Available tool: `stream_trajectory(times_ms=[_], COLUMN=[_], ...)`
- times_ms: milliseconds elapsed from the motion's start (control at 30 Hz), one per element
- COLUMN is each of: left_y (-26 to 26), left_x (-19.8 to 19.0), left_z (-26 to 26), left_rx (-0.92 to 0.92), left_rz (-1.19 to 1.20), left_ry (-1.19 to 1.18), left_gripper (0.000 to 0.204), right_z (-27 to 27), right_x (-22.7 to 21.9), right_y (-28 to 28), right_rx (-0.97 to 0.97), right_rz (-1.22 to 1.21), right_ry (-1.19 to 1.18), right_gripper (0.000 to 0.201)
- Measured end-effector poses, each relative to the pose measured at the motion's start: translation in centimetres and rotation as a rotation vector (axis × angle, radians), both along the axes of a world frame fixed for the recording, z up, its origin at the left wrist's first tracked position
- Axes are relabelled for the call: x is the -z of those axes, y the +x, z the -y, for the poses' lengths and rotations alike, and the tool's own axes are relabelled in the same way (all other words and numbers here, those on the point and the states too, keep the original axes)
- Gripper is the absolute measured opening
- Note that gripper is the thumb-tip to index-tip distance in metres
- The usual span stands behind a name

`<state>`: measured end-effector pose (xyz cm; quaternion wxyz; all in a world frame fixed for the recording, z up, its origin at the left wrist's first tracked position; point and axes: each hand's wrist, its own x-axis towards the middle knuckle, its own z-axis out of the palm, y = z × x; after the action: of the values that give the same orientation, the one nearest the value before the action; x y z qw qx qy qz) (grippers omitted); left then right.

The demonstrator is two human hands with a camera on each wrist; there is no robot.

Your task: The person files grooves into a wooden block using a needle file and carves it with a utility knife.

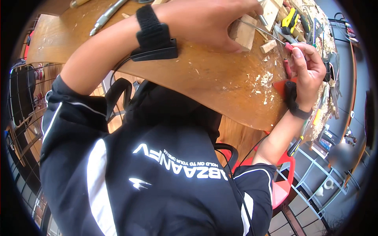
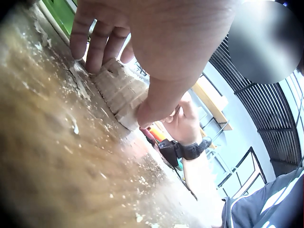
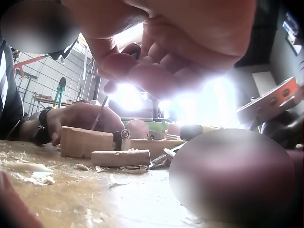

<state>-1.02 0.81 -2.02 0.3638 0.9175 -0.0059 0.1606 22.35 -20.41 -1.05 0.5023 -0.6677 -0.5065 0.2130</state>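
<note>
My left hand [image 1: 204,23] grips a pale wooden block [image 1: 243,34] on the workbench [image 1: 212,74]. In the left wrist view, the thumb of the left hand [image 2: 175,42] lies against one end of the block [image 2: 118,92], with the fingers near its other end. The right hand [image 1: 309,72] pinches the red handle [image 1: 288,47] of a tool whose thin metal shaft [image 1: 264,31] reaches over the block. In the right wrist view, that shaft [image 3: 100,113] slants down to the block [image 3: 86,142]; the contact at its tip is unclear.
A small wood piece [image 1: 268,47] lies beside the block. Right of it are another red handle [image 1: 287,69], a yellow-and-black cutter [image 1: 290,21] and several tools. Shavings [image 1: 264,80] are scattered nearby. A metal pen-like tool [image 1: 106,18] lies at the upper left.
</note>
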Motion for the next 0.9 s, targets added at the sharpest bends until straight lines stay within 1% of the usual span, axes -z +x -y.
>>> stream_trajectory(times_ms=[100, 133, 200, 233, 267, 300, 333, 400, 433, 467, 533, 567, 600, 667, 700, 767, 800, 833, 900], left_y=[0.0, 0.0, -0.4, -0.4, -0.4, -0.3, -0.1, 0.3, -1.1, -0.9, 0.8, 1.1, 0.8, 1.0, 0.7, 1.0, 0.9, 0.6, 0.7], left_x=[-0.1, -0.3, -0.7, -0.4, 0.2, 0.7, 1.0, 0.4, -1.0, -0.9, 1.3, 2.4, 1.2, 2.0, 1.3, 1.9, 1.9, 1.5, 1.8], left_z=[0.2, 0.2, 0.3, 0.3, 0.3, 0.2, 0.2, 0.3, 0.7, 0.7, 0.8, 0.4, 0.7, 0.7, 0.8, 0.4, 0.6, 0.8, 0.8], left_rx=[0.008, 0.010, -0.037, -0.046, -0.033, -0.019, -0.024, -0.036, -0.022, -0.027, -0.101, -0.072, -0.079, -0.121, -0.107, -0.098, -0.091, -0.094, -0.080], left_rz=[0.108, 0.106, -0.087, -0.094, -0.017, 0.062, 0.066, 0.108, 0.103, 0.117, 0.008, 0.138, 0.054, 0.121, 0.069, 0.098, 0.125, 0.073, 0.098], left_ry=[0.088, 0.090, -0.035, -0.036, -0.014, 0.011, 0.012, 0.057, 0.039, 0.052, 0.082, 0.108, 0.084, 0.138, 0.106, 0.118, 0.139, 0.118, 0.117], left_gripper=[0.066, 0.066, 0.065, 0.065, 0.065, 0.064, 0.064, 0.062, 0.065, 0.065, 0.069, 0.068, 0.070, 0.070, 0.070, 0.070, 0.070, 0.071, 0.071], right_z=[-0.3, -0.5, -0.6, -0.5, -0.5, -0.8, -0.7, -0.3, -0.1, 0.1, -0.2, -0.1, -0.3, -0.2, -0.2, 0.2, 0.4, 0.6, 0.9], right_x=[0.0, 0.0, -0.2, -0.5, -0.8, -0.8, -0.9, -1.3, -1.4, -1.4, -1.4, -1.4, -1.1, -1.4, -1.9, -2.7, -2.9, -3.1, -3.1], right_y=[0.2, 0.2, 0.1, 0.0, -0.2, -0.9, -0.7, 0.2, 0.4, 0.4, -0.1, 0.0, -0.2, -0.4, -0.6, -1.5, -1.5, -1.7, -1.7], right_rx=[0.007, -0.008, -0.033, 0.007, 0.045, 0.046, 0.040, -0.052, -0.048, -0.020, 0.003, -0.009, -0.014, -0.038, -0.036, -0.039, -0.023, -0.028, -0.032], right_rz=[0.019, 0.040, 0.057, 0.061, 0.066, 0.069, 0.073, 0.084, 0.065, 0.035, 0.070, 0.073, 0.067, 0.090, 0.100, 0.037, 0.049, 0.045, 0.048], right_ry=[0.010, 0.022, 0.039, -0.014, -0.069, -0.025, -0.023, -0.080, -0.109, -0.146, -0.147, -0.127, -0.078, -0.070, -0.071, -0.139, -0.173, -0.184, -0.196], right_gripper=[0.015, 0.015, 0.015, 0.014, 0.014, 0.014, 0.014, 0.014, 0.015, 0.014, 0.014, 0.013, 0.013, 0.012, 0.012, 0.012, 0.012, 0.012, 0.012])
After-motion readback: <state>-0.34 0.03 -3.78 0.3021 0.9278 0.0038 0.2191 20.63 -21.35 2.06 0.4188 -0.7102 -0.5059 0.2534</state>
